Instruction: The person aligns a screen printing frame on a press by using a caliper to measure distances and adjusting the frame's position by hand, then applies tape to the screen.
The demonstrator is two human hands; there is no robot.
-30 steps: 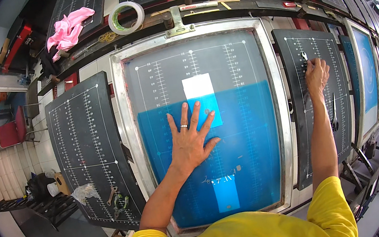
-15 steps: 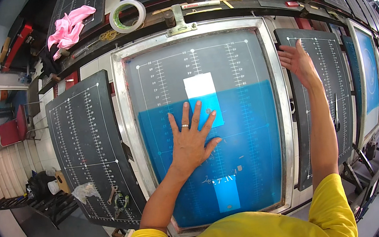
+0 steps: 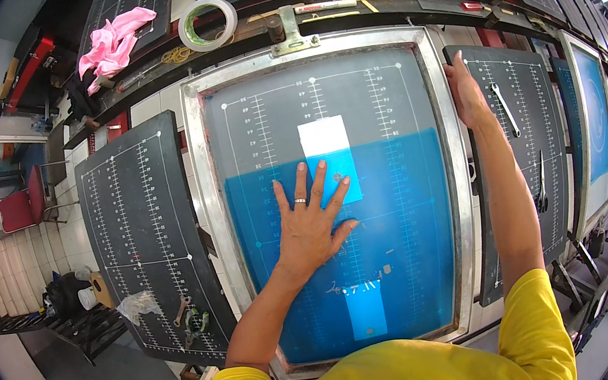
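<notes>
Blue mesh (image 3: 415,260) lies flat under my left hand (image 3: 309,224), palm down, fingers spread wide and holding nothing. My fingertips reach the lower part of a white strip (image 3: 323,137) that shows through the mesh. My right hand (image 3: 468,97) is edge-on by the far right of the metal frame (image 3: 203,150); I can't tell whether it touches the rim or holds anything. I'd call this steadying the frame over its board; the next move calls for light, even pressure, so nothing shifts. Farther right, a wrench (image 3: 506,111) and scissors (image 3: 542,187) lie on another board (image 3: 540,118). Beyond the frame sits tape (image 3: 228,22).
</notes>
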